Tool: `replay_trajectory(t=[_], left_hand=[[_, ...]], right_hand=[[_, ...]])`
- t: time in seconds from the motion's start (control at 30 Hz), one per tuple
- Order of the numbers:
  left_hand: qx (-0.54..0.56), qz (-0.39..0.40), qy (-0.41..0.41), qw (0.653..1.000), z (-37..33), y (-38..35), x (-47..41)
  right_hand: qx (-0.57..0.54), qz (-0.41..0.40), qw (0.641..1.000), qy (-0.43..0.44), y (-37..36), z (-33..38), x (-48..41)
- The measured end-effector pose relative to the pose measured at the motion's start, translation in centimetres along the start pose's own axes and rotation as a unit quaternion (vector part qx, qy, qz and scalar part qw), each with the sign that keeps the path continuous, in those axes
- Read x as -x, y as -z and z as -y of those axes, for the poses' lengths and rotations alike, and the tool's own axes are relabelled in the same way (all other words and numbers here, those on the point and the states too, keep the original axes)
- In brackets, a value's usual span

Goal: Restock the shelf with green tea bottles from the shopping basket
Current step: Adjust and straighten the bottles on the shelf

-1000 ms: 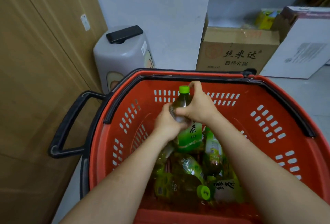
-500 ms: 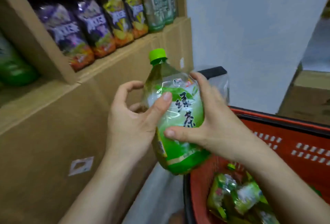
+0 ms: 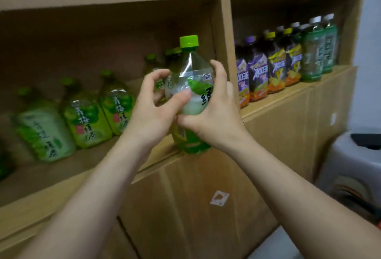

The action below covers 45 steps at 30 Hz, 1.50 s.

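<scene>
Cardboard shelf lies bare along its near edge, left of the upright green tea bottle: green cap, clear shoulder, green label. Right grip clamps its body; left grip pinches its shoulder.

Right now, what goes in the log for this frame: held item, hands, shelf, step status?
held item: green tea bottle, upright, green cap on
left hand: thumb on label, fingers curled beside the bottle
right hand: grips the bottle's right side
shelf: green bottles in left compartment, purple-label bottles in right
status: bottle at shelf edge, not released
</scene>
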<state>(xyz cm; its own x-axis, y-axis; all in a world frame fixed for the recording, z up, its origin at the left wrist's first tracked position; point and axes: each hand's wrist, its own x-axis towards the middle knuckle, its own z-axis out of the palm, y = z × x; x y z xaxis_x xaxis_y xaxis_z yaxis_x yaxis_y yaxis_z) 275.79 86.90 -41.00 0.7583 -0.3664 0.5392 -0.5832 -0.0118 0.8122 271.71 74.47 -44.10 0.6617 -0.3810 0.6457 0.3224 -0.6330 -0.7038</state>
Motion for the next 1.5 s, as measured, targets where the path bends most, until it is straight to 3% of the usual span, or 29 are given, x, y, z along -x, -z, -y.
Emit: replay_trajectory(t=[0.17,0.3,0.47,0.57,0.63,0.87,1.1,1.17,1.27,1.33,1.5], left_hand=[[-0.001,-0.003,0.033,0.999,3.5,4.0,-0.6],[-0.021,-0.004,0.000,1.000,5.2,6.8,-1.0],[-0.095,-0.053,-0.017,0.994,7.1,11.2,-2.5],[-0.288,-0.103,-0.046,0.951,8.0,13.1,-3.2],[-0.396,-0.069,-0.058,0.914,8.8,13.3,-3.0],[-0.540,-0.062,-0.030,0.839,10.5,14.2,-5.9],[-0.656,-0.064,-0.082,0.748,9.9,12.9,-6.2],[-0.637,-0.060,-0.078,0.764,9.9,12.4,-6.3],[-0.436,-0.101,0.031,0.894,10.6,12.6,-7.3],[-0.293,-0.120,0.069,0.946,10.8,12.6,-7.2],[-0.249,-0.107,0.058,0.961,9.4,13.8,-4.7]], right_hand=[[-0.019,0.031,0.999,-0.004,-5.9,-0.1,-0.8],[-0.005,0.034,0.999,0.013,-9.2,0.1,-1.4],[0.098,0.086,0.991,0.020,-13.1,1.2,-2.7],[0.198,0.171,0.965,-0.010,-14.5,1.6,-4.3],[0.209,0.204,0.956,-0.001,-15.2,1.6,-5.0],[0.144,0.198,0.969,-0.022,-17.3,0.4,-6.7],[0.099,0.216,0.971,-0.016,-17.2,-1.1,-6.5],[0.087,0.216,0.972,-0.001,-16.2,-1.7,-5.9],[-0.010,0.241,0.969,-0.057,-15.0,-2.1,-5.2],[-0.082,0.242,0.960,-0.115,-15.2,-1.8,-5.2],[-0.080,0.209,0.967,-0.124,-16.7,-0.2,-4.9]])
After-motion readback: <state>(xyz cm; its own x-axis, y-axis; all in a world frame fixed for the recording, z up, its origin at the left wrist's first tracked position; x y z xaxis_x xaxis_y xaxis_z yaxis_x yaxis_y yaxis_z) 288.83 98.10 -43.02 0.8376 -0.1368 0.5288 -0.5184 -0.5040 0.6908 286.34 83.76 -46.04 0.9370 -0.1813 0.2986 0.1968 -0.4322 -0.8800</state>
